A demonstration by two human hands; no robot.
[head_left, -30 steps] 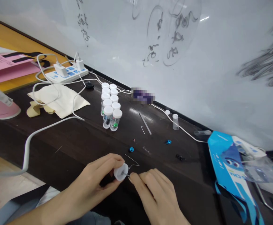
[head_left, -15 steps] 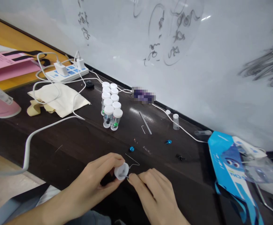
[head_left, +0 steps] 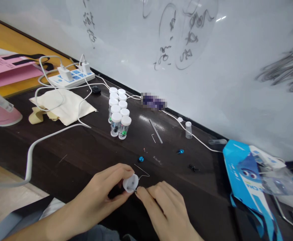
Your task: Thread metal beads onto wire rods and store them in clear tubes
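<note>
Pinching a small round white plastic cup (head_left: pixel 130 183) at lower centre of the frame, with the thumb and forefinger of the left hand (head_left: pixel 106 192) closed on its sides and its open face showing. Gripping the end of a thin dark rod (head_left: pixel 134 190) with the right hand (head_left: pixel 165 206), fingertips drawn narrow together, just beside the cup's lower right edge. Reaching with the rod's other end to the cup's open face; too small to tell how deep. Lying just above the hands, near the cup: a thin bent silver wire (head_left: pixel 145 175), and above that a round blue metallic part (head_left: pixel 141 159).

Scattered right of centre on the dark brown table (head_left: pixel 78 150): a second small blue part (head_left: pixel 181 151) and a small black part (head_left: pixel 193 168). Lying above centre: a flat grey strip (head_left: pixel 156 131), with a small L-shaped metal key (head_left: pixel 153 138) near its lower end. Standing in two close rows, left of centre: clear jars with white lids (head_left: pixel 115 124). Resting at left: a cream cloth pouch (head_left: pixel 68 104), crossed by white cable (head_left: pixel 31 150). Placed at lower right: a bright blue printed bag (head_left: pixel 244 177).
</note>
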